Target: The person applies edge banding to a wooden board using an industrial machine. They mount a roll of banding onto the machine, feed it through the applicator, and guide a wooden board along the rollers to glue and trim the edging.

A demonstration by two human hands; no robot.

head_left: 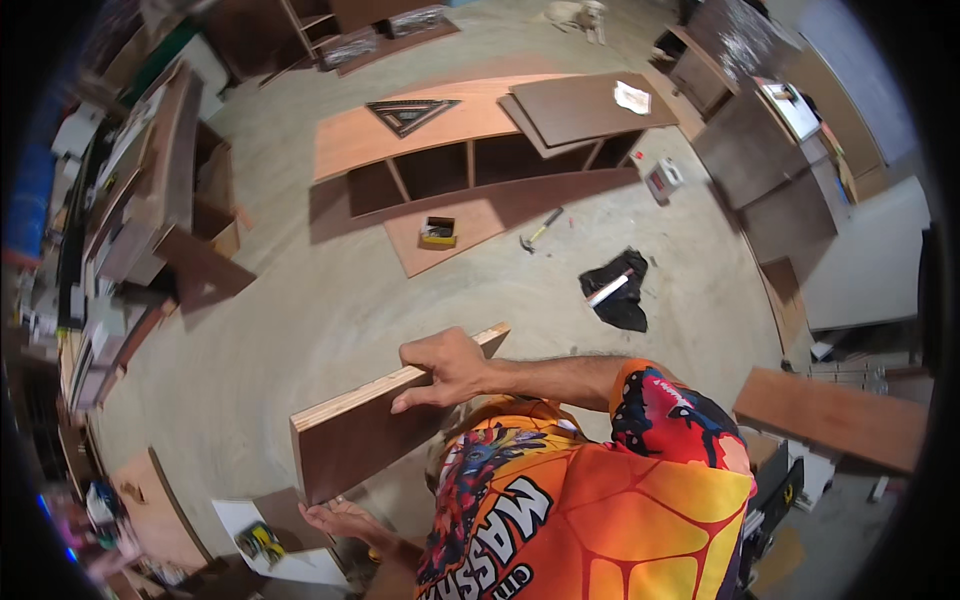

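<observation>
My right hand (pixel 445 368) grips the upper edge of a brown plywood board (pixel 365 437), its thumb on the near face. The board stands on edge, tilted, with its pale layered edge facing up. Below the board's lower left corner is my left hand (pixel 347 524), palm turned up and fingers stretched out. Whether its fingertips touch the board I cannot tell.
Ahead, a long low cabinet (pixel 350 140) carries a black triangular square (pixel 408 116) and brown panels (pixel 585 100). On the concrete floor lie a hammer (pixel 540 231), a black bag (pixel 627 308) and a panel bearing a small yellow box (pixel 438 232). A dog (pixel 578 16) is far off.
</observation>
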